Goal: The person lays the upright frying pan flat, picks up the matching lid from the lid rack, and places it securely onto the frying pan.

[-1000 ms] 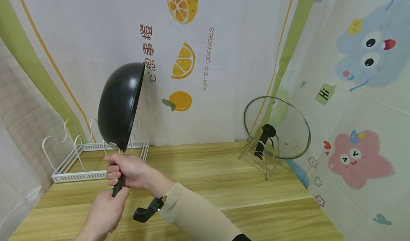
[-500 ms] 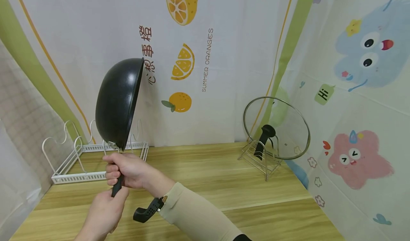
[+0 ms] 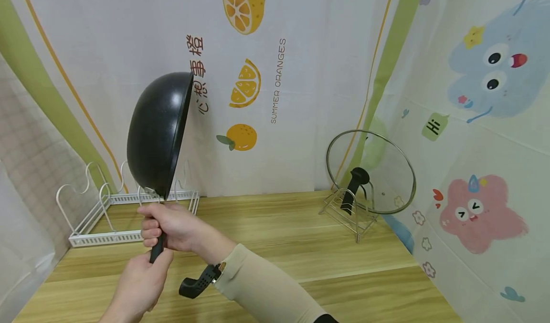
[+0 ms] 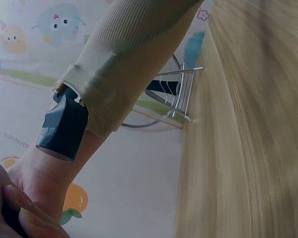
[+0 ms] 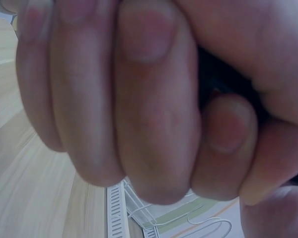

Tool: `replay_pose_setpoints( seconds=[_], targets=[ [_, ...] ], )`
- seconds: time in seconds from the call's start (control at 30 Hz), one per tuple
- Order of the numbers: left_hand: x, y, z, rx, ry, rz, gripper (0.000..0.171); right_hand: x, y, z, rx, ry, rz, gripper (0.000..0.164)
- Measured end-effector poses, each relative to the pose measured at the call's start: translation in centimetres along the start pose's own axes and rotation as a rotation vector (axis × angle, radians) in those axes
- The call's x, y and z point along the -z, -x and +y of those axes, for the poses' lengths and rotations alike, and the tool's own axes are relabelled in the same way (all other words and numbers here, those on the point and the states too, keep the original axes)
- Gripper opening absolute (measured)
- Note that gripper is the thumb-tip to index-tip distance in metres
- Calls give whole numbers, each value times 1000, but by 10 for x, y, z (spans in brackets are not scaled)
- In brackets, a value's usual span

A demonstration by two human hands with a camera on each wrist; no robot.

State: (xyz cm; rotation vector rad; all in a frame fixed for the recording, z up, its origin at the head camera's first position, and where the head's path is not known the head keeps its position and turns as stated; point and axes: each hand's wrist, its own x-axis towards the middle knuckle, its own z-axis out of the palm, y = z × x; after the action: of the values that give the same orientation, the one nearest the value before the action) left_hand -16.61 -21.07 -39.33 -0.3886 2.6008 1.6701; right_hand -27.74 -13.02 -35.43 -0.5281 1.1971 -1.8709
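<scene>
Counter [image 3: 258,270]: is showing its wood grain beneath both arms.
Black pan [image 3: 156,127]: is being held aloft in front of the white rack [image 3: 107,237], its bowl lying above and beyond the fingers, its long axis standing nearly upright, its mouth facing right.
Right hand [image 3: 172,225]: is sitting nearer the bowl, fingers wrapping tightly round the upper handle.
Left hand [image 3: 141,280]: is gripping the handle [image 3: 157,251] just below, fingers folding round its lower end.
Curtain writing: "SUMMER ORANGES" [image 3: 278,80] and "心想事橙" [image 3: 195,45] are running upward.
Speech bubble [image 3: 435,126]: is reading "Hi".
Pan brand: none is showing.
</scene>
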Motion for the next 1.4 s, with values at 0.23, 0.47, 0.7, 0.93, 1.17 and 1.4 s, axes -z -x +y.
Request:
replay_pose_setpoints(
  seconds=[0.23,0.47,0.7,0.93,1.17,1.4],
  targets=[
    [0,1,1,-1,5,0,50,-1,2,-1,4,-11,4,48],
    [-1,2,4,4,7,-4,49,-1,5,-3,2,-8,11,48],
    [-2,1,5,-5,-6,3,48,0,7,-4,12,4,22,48],
    [-4,1,5,-34,-10,24,45,3,8,-3,23,9,24,47],
    [-7,2,6,-29,30,-1,46,3,11,-2,34,2,38,45],
    [-9,4,8,-20,67,-22,47,4,13,-2,29,-8,70,46]
  ],
)
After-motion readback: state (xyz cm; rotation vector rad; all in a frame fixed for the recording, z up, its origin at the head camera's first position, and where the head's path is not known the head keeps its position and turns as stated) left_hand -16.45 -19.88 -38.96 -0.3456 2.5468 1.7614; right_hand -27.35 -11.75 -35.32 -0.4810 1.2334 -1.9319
